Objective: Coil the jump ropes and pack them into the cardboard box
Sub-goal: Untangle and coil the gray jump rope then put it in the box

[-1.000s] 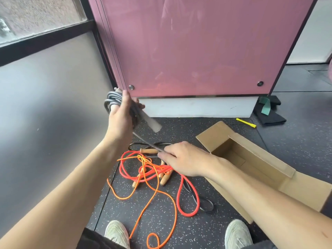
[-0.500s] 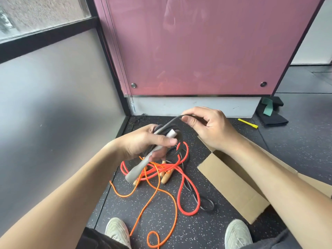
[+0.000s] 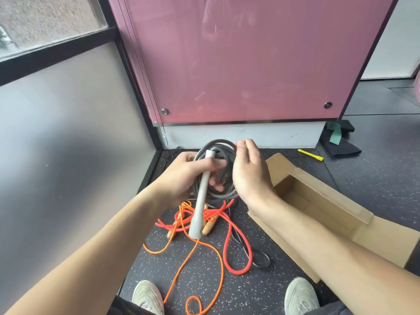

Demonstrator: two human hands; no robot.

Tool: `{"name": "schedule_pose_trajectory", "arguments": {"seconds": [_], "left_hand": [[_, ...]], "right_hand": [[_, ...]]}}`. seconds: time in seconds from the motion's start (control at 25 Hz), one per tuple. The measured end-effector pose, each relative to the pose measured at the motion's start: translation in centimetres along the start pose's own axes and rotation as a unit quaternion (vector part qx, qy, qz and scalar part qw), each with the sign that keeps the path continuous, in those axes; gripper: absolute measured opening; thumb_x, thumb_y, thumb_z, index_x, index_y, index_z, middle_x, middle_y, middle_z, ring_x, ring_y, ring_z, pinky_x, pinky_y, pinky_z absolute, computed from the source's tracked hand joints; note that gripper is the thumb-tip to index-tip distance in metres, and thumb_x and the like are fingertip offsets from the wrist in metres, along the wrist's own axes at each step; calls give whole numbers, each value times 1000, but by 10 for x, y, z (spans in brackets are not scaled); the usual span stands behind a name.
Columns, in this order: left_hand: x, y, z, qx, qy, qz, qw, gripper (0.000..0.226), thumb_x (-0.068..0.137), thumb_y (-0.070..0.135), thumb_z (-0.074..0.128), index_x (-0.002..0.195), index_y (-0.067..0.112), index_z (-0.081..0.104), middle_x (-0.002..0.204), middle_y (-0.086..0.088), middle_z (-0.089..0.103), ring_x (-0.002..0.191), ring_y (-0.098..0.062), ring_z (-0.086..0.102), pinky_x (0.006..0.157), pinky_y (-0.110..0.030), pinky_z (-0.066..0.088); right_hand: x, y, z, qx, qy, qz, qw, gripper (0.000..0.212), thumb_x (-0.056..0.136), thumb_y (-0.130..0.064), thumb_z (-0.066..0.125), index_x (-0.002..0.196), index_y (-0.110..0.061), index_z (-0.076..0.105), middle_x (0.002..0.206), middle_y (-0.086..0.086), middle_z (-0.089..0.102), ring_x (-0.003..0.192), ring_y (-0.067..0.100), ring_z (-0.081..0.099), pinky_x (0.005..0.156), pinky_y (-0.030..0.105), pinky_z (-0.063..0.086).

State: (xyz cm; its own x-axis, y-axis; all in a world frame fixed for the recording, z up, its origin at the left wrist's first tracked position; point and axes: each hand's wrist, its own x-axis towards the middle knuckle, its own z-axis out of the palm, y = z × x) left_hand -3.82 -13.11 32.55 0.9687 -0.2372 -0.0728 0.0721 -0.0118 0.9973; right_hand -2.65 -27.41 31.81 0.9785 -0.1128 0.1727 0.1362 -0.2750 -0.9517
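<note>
Left hand (image 3: pixel 185 176) has its grip closed around a grey jump rope (image 3: pixel 223 194) and its pale grey handle (image 3: pixel 201 196); thumb lies across the upper part of the handle, fingers curl through the coil from behind. Handle runs near-vertical, lower end hanging free above the floor (image 3: pixel 368 169). Rope is gathered in several round loops, held in the air in front of the body, left of the box. Right hand (image 3: pixel 248 171) stands edge-on against the right side of the coil, fingertips at the top loop; whether it pinches the cord or only presses on it, cannot tell. Cardboard box (image 3: pixel 354 208) lies open on the floor at right, flaps spread, interior bare where it shows. On the floor below the hands: a red rope (image 3: pixel 227 246), an orange rope (image 3: pixel 193 258) and a thin black cord (image 3: pixel 261 262) in a loose tangle, with wooden handles (image 3: pixel 210 226) in the middle of it. Two pale shoes (image 3: pixel 147 296) at the bottom edge. A yellow stick (image 3: pixel 310 155) lies by the pink panel (image 3: pixel 250 60).
</note>
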Motion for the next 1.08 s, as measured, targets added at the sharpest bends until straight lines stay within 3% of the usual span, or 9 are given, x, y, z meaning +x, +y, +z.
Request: {"name": "schedule_pose_trajectory", "arguments": {"seconds": [0.08, 0.2, 0.36, 0.44, 0.52, 0.6, 0.76, 0.92, 1.08], "left_hand": [[4, -5, 2, 57, 55, 42, 996, 32, 80, 45, 77, 66, 19, 67, 61, -9, 63, 59, -25, 64, 64, -33, 52], [7, -8, 0, 14, 80, 18, 997, 39, 82, 56, 70, 80, 18, 60, 60, 0, 51, 54, -18, 52, 60, -30, 46], [6, -1, -6, -81, 26, -59, 995, 43, 71, 62, 72, 61, 22, 61, 53, 5, 31, 46, -11, 33, 50, -24, 27], [3, 2, -6, -101, 7, -69, 992, 44, 74, 63, 69, 58, 22, 62, 50, 7, 29, 43, -8, 31, 47, -21, 26], [2, 4, -5, -118, -4, -72, 990, 45, 78, 62, 65, 58, 22, 62, 48, 8, 31, 41, -7, 32, 46, -20, 28], [3, 4, -5, -104, -5, -69, 992, 48, 75, 63, 67, 54, 21, 60, 50, 7, 31, 44, -9, 32, 50, -23, 27], [3, 3, 3, -33, 48, -44, 997, 40, 80, 57, 73, 58, 25, 63, 53, 5, 35, 45, -9, 33, 44, -20, 33], [-1, 6, 6, 46, 56, -1, 997, 33, 78, 49, 68, 72, 18, 58, 51, 5, 42, 44, -11, 39, 45, -20, 38], [-5, 7, 9, 95, 68, 19, 993, 27, 85, 40, 73, 74, 18, 60, 53, 4, 53, 43, -12, 47, 44, -21, 43]], "right_hand": [[9, 8, -2, -13, -8, 12, 1000, 30, 108, -35, 34, 90, -16, 48, 84, 2, 56, 87, 30, 54, 80, 44, 43], [18, 15, -11, 114, -137, 43, 983, 35, 103, -45, 46, 94, -13, 55, 89, 8, 61, 85, 23, 56, 87, 49, 48], [22, 9, -30, 296, -307, 90, 900, 24, 95, -32, 57, 105, -10, 60, 89, 7, 63, 75, 15, 59, 67, 27, 52], [28, 13, -36, 252, -282, 66, 924, 25, 90, -33, 64, 100, -11, 69, 87, 3, 64, 78, 14, 57, 72, 27, 47], [35, 21, -40, 22, -168, -36, 985, 21, 92, -37, 69, 100, -19, 79, 84, 3, 62, 79, 13, 56, 74, 30, 43], [34, 28, -39, -86, -131, -79, 984, 16, 93, -35, 69, 97, -26, 82, 78, 6, 66, 72, 11, 57, 69, 30, 44], [23, 23, -29, 68, -180, 56, 980, 14, 95, -24, 69, 94, -17, 81, 84, -3, 79, 80, 9, 69, 78, 29, 54], [20, 13, -28, 246, -212, 181, 928, 23, 97, -12, 63, 103, 8, 71, 79, 9, 72, 67, 16, 62, 67, 27, 53], [19, 11, -28, 281, -245, 225, 900, 36, 93, -13, 64, 120, 11, 65, 90, 15, 71, 76, 22, 65, 75, 33, 56]]}}
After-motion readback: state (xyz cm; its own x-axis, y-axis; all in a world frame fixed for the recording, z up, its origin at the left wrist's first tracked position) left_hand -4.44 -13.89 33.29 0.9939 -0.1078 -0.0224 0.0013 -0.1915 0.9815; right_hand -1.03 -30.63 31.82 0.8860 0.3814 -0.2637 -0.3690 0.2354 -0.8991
